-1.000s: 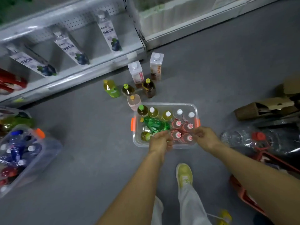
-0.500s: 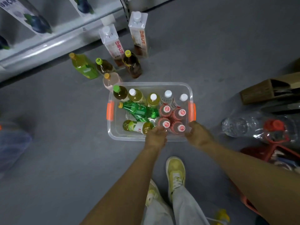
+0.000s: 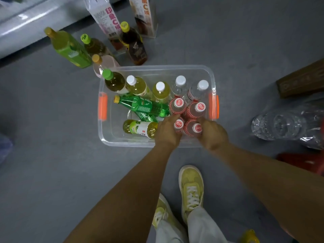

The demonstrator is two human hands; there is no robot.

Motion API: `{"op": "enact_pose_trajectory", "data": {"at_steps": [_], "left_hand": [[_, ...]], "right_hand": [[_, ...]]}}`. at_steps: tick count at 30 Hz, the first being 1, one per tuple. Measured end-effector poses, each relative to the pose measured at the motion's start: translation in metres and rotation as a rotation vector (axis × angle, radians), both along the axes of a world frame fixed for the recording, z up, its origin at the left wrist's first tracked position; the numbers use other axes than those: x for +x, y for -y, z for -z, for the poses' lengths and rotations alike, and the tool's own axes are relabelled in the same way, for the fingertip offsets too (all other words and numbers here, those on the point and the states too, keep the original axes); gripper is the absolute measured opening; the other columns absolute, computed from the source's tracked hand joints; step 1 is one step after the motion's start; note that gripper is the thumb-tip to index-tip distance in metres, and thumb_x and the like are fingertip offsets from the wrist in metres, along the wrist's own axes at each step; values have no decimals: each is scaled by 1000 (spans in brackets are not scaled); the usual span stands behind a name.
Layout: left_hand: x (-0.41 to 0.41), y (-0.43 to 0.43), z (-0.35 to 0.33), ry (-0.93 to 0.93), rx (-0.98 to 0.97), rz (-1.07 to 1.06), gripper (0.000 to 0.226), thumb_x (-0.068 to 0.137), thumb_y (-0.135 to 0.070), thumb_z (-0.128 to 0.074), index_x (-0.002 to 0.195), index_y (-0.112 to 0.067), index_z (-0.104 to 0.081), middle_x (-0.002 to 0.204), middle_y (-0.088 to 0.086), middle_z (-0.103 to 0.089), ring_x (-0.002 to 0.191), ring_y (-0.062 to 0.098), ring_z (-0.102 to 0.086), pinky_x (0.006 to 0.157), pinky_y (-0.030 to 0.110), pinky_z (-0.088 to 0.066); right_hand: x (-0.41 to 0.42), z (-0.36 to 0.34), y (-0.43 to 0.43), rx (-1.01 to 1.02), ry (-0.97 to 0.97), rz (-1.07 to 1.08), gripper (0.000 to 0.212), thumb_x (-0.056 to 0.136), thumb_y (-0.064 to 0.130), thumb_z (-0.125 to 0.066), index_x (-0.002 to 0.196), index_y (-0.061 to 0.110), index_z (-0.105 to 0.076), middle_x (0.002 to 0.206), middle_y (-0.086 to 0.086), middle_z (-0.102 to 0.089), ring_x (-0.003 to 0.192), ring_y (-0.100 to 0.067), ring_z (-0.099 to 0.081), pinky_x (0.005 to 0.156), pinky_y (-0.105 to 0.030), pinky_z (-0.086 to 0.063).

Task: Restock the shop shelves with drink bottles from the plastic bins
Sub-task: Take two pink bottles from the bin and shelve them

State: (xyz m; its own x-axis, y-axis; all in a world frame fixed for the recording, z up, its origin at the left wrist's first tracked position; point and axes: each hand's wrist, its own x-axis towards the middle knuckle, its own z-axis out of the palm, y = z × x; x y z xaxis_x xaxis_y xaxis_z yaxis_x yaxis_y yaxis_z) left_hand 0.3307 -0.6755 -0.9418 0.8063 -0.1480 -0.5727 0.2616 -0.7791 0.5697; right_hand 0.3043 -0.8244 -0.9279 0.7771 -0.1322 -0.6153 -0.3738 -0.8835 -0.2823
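A clear plastic bin (image 3: 175,68) with orange handles stands on the grey floor, holding several drink bottles. Both hands reach into its near right corner. My left hand (image 3: 166,130) curls round one red-patterned bottle (image 3: 178,124) with a white and red cap. My right hand (image 3: 213,133) curls round the red-patterned bottle (image 3: 197,128) beside it. Two more of the same bottles (image 3: 178,105) stand just behind. A green bottle (image 3: 145,106) and a yellow tea bottle (image 3: 140,128) lie flat in the bin. The shelf base (image 3: 35,20) runs along the top left.
Loose bottles (image 3: 70,48) and two tall cartons (image 3: 108,20) stand on the floor behind the bin. Crumpled clear plastic (image 3: 287,123) and a brown box (image 3: 301,79) lie to the right. My yellow shoes (image 3: 191,190) are just below the bin. Another bin's edge (image 3: 5,148) shows far left.
The view has dropped closer to the bin and the shelves have slid out of sight. Both hands went from the bin's near rim down onto the two nearest red-patterned bottles.
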Motion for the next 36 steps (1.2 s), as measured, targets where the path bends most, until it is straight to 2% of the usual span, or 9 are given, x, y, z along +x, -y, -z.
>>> {"op": "enact_pose_trajectory", "data": {"at_steps": [2,5,15,18,22,26,30,32,36], "left_hand": [[4,1,1,35,5,-6,48,72,-3,-76,117,-20,-70,113,7,-70,102,25,-65,91,35,-53],[10,0,0,56,40,8,38,78,-6,-77,114,-18,-72,113,6,-71,103,23,-65,83,23,-44],[14,-17,2,90,35,64,35,83,-23,-77,116,-18,-67,107,6,-74,98,28,-66,86,38,-52],[13,-21,-9,135,-4,65,35,85,-24,-75,118,-16,-65,108,5,-74,98,28,-66,83,34,-51],[21,-24,-38,156,-41,39,38,89,-30,-72,123,-16,-62,112,4,-73,101,24,-66,77,24,-43],[37,-30,-74,148,-113,-131,36,89,-26,-71,122,-18,-61,117,0,-70,107,17,-64,87,29,-50],[56,-32,-105,75,-241,-270,34,90,-21,-71,121,-17,-59,120,-1,-69,111,11,-62,96,41,-54],[65,-32,-117,53,-280,-329,34,90,-23,-71,120,-15,-59,119,0,-69,111,13,-63,97,44,-54],[76,-35,-132,-3,-375,-406,31,92,-25,-68,121,-15,-62,110,-3,-72,103,14,-68,92,39,-56]], "right_hand": [[3,3,0,-38,29,-15,28,89,10,-59,116,18,-62,113,-11,-68,105,-35,-64,83,-38,-51],[4,5,1,-32,56,-30,28,88,10,-60,115,19,-64,112,-10,-69,104,-34,-64,84,-37,-51],[-4,1,7,86,188,-46,32,89,25,-65,122,24,-64,125,1,-59,113,-25,-57,81,-38,-52],[-5,-7,11,166,245,-24,37,84,25,-72,120,20,-66,129,1,-55,116,-26,-52,81,-42,-53],[-5,-28,18,348,320,47,40,79,19,-78,117,15,-67,125,0,-58,112,-26,-57,85,-45,-53],[9,-62,19,498,356,210,35,83,12,-75,116,15,-65,114,0,-68,103,-22,-64,89,-46,-53],[34,-97,20,603,313,273,18,90,20,-67,106,20,-60,94,5,-69,88,-14,-65,80,-42,-56],[47,-111,21,631,319,293,15,91,20,-65,104,18,-58,93,4,-68,89,-14,-65,78,-39,-56],[71,-130,24,662,332,364,14,93,20,-63,106,17,-59,104,4,-67,95,-6,-63,71,-13,-49]]}}
